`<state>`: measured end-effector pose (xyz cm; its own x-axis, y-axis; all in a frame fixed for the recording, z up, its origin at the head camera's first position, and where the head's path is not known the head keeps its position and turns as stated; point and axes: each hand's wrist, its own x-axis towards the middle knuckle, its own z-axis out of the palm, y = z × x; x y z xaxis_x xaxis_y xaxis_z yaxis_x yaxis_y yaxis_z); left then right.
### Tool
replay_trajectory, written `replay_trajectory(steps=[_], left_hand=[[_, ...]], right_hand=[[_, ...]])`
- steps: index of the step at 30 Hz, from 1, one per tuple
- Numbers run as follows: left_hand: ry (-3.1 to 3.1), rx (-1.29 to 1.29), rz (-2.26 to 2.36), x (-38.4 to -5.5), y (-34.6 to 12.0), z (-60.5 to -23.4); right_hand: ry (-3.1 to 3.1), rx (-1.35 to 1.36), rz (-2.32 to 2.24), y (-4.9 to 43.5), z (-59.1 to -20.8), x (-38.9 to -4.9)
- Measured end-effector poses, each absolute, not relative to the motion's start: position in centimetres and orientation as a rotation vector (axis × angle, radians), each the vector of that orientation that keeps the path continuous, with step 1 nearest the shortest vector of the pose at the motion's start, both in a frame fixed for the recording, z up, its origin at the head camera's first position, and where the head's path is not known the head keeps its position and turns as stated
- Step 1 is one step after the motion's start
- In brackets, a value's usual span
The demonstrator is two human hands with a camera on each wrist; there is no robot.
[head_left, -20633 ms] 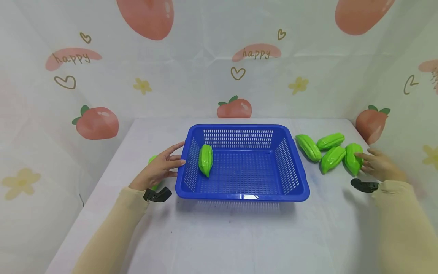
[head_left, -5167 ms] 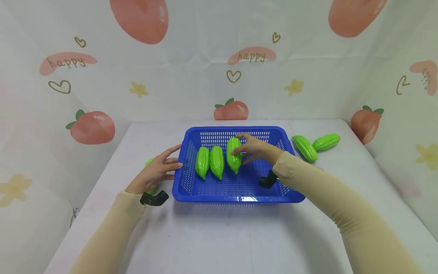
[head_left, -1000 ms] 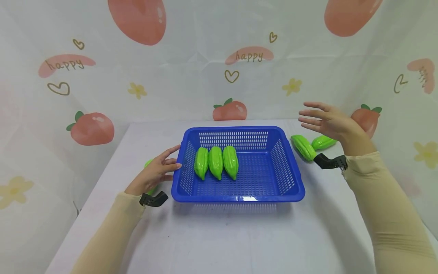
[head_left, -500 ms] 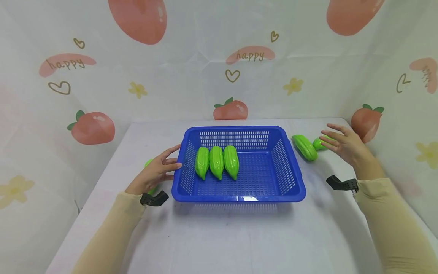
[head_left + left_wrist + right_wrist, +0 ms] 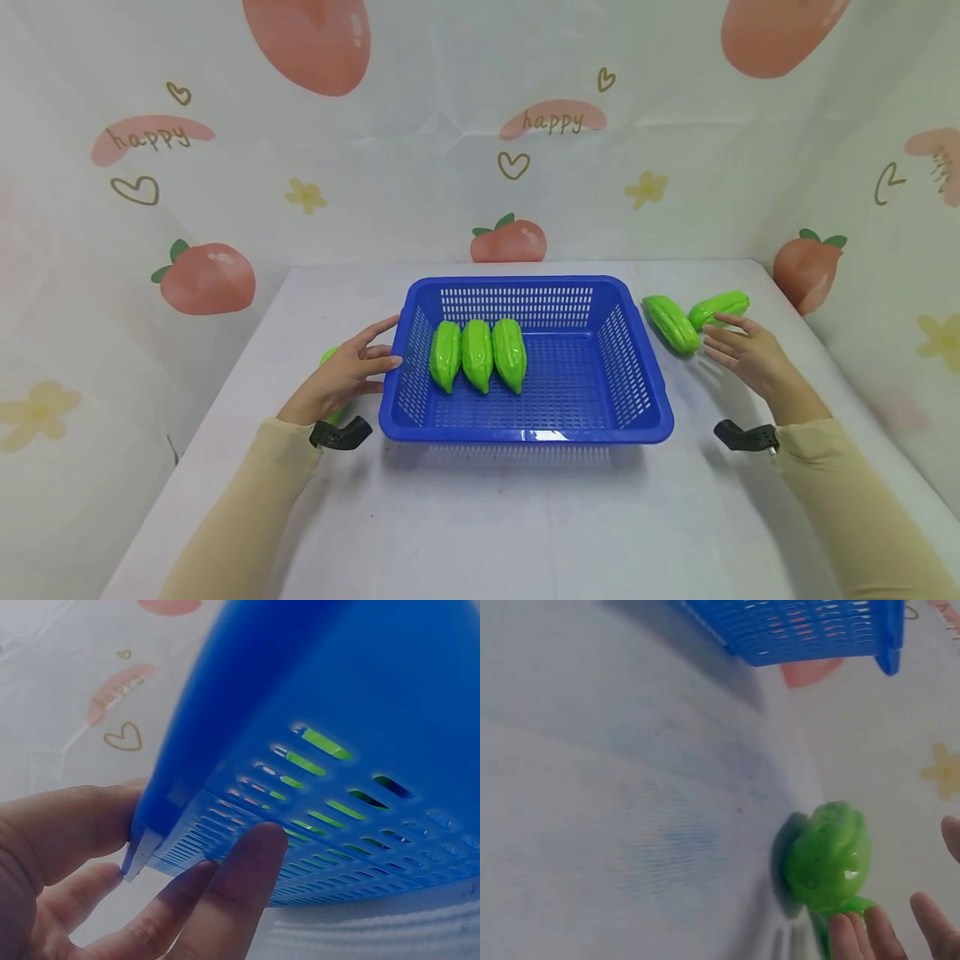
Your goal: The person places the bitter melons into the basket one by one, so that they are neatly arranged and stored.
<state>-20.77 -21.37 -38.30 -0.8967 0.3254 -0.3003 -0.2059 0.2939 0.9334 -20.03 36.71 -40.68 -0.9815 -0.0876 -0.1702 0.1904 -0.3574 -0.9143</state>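
Observation:
Three bright green ridged gourds, like bitter melons, lie side by side in the left half of a blue perforated basket (image 5: 525, 435); the rightmost gourd (image 5: 510, 354) is nearest the basket's middle. My left hand (image 5: 341, 379) touches the basket's left side, its extended fingers against the rim and outer wall (image 5: 300, 817). Partly hidden behind that hand is another green gourd (image 5: 328, 356). At right, my right hand (image 5: 757, 362) holds nothing, fingers spread, just in front of two gourds: a near gourd (image 5: 671, 325) and a far gourd (image 5: 718, 309), their ends close together.
The basket stands on a white cloth-covered table (image 5: 480, 525). A white curtain (image 5: 420, 183) printed with peaches and flowers rises behind and along both sides. Each wrist carries a black camera mount, such as the left wrist mount (image 5: 341, 433).
Since the earliest frame, two gourds from the right have joined the one in the basket. Over the last second my right hand has come down beside the remaining right-hand gourds. The left hand has stayed put.

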Motion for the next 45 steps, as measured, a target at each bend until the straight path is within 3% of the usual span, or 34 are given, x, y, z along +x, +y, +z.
replay_trajectory(steps=[21,34,45], left_hand=[[2.096,0.105,1.665,-20.8,-21.4,-38.3],[2.136,0.123,1.643,-20.8,-21.5,-38.4],[2.133,0.129,1.648,-20.7,-21.5,-38.2]], right_hand=[[1.945,0.252,-2.243,35.3,-42.5,-21.2],[2.342,0.37,-1.764,34.3,-42.4,-21.8],[2.463,0.41,-1.655,33.8,-42.3,-22.0]])
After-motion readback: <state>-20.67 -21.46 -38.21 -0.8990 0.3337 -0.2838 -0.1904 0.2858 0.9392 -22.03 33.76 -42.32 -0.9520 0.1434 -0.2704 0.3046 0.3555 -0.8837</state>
